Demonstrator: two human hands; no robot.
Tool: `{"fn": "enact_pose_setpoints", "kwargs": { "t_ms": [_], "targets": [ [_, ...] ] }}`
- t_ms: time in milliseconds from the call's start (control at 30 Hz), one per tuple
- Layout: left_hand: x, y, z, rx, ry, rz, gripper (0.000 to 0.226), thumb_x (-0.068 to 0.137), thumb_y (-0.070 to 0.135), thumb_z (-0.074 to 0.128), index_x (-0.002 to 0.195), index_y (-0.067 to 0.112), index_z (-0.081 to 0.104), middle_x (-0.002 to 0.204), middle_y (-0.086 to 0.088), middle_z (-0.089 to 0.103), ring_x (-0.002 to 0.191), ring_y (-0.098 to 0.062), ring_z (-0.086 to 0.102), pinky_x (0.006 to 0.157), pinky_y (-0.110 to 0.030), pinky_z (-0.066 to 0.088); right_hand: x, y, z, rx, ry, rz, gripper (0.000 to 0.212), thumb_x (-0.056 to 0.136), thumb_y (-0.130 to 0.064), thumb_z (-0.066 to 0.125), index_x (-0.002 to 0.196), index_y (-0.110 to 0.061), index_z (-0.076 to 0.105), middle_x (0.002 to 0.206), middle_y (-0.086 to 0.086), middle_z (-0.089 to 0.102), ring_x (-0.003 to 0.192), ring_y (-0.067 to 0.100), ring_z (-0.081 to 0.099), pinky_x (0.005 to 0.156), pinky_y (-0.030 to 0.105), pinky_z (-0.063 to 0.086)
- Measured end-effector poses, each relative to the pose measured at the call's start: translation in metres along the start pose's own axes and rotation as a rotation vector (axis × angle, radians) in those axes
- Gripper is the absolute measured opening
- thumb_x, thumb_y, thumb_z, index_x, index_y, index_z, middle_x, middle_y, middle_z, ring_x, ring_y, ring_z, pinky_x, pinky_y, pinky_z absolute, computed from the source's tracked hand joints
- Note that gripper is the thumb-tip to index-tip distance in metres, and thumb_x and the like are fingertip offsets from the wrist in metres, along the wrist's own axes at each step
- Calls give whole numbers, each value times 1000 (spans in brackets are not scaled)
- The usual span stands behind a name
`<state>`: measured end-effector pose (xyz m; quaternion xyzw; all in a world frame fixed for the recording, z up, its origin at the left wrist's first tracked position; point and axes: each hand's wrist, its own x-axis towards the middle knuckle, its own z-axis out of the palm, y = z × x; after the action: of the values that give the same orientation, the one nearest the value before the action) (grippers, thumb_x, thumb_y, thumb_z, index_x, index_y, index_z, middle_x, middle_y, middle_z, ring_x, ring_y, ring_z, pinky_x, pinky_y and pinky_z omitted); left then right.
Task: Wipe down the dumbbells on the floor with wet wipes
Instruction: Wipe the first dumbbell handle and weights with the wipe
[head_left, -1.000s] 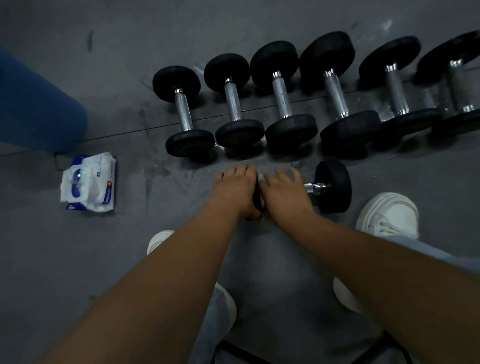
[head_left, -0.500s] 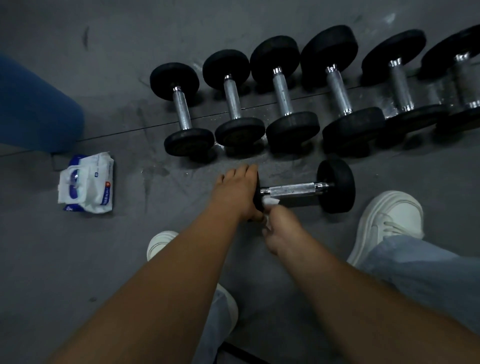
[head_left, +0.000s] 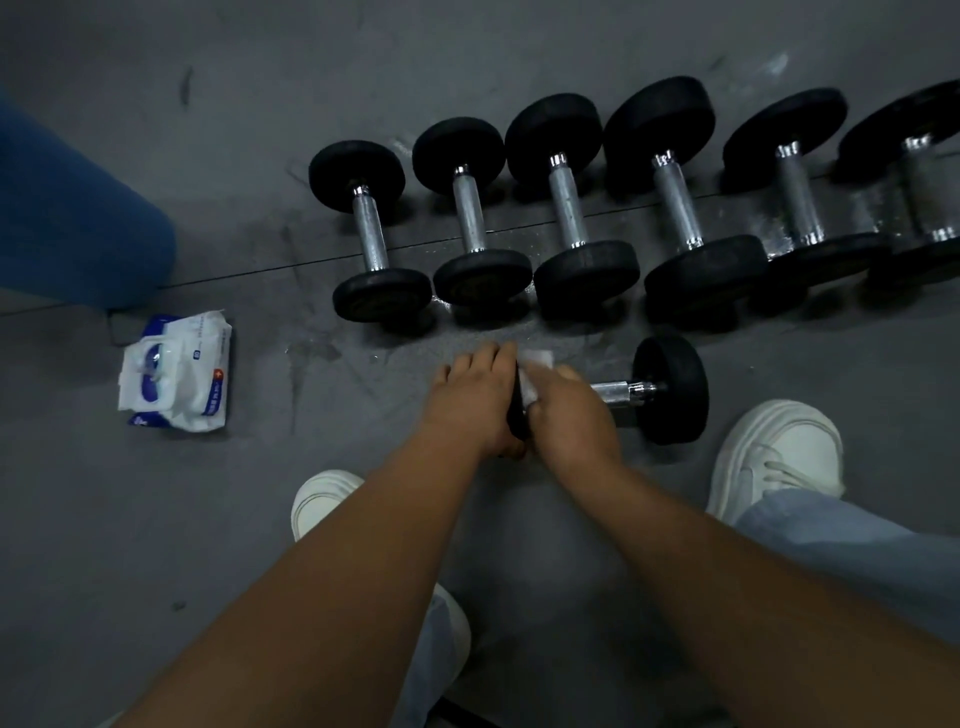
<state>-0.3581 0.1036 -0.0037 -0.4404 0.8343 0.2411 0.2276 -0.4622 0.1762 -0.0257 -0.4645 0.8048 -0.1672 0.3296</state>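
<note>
A small black dumbbell (head_left: 670, 389) with a chrome handle lies sideways on the grey floor in front of me. My left hand (head_left: 472, 400) grips its left weight head, which is mostly hidden under the hand. My right hand (head_left: 566, 410) holds a white wet wipe (head_left: 535, 374) against the inner face of that head and the near end of the handle. A row of several black dumbbells (head_left: 571, 208) lies just behind.
A white and blue pack of wet wipes (head_left: 174, 371) lies on the floor to the left. A blue padded object (head_left: 67, 218) stands at the far left. My white shoes (head_left: 774, 457) flank the dumbbell; grey floor (head_left: 156, 519) spreads at the near left.
My right hand with the wipe dropped below the handle half a second ago and has now come back up onto the handle end beside the left head. My left hand stayed put.
</note>
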Motion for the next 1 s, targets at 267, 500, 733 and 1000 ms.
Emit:
{"fn": "enact_pose_setpoints", "kwargs": {
  "t_ms": [267, 500, 733, 1000],
  "targets": [
    [0, 1, 0, 6, -3, -3, 120, 60, 48, 84, 153, 20, 13, 154, -2, 24, 138, -27, 32, 114, -45, 27, -16, 4, 4, -390, -158, -60, 63, 95, -18, 46, 150, -23, 16, 118, 8, 51, 100, 29, 58, 73, 38, 45],
    [-2, 2, -2, 11, -10, -9, 122, 59, 48, 85, 153, 20, 13, 155, -3, 24, 138, -28, 31, 115, -45, 27, -43, 1, 0, -429, -284, -56, 78, 96, -16, 39, 152, -28, -15, 112, 11, 64, 95, 29, 64, 77, 35, 44],
    [-1, 1, -4, 16, -31, -6, 123, 60, 46, 85, 154, 20, 11, 156, -2, 21, 140, -27, 28, 115, -44, 27, -39, 2, 0, -274, -286, 37, 77, 97, -20, 39, 149, -40, -13, 110, 13, 65, 96, 31, 64, 80, 37, 48],
    [-1, 1, -7, 30, -44, 1, 122, 59, 47, 86, 153, 20, 13, 154, -2, 24, 137, -28, 31, 112, -45, 28, -19, 3, -4, -260, -342, 61, 70, 96, -25, 42, 149, -43, 0, 113, 13, 62, 102, 33, 62, 83, 38, 46]
  ]
}}
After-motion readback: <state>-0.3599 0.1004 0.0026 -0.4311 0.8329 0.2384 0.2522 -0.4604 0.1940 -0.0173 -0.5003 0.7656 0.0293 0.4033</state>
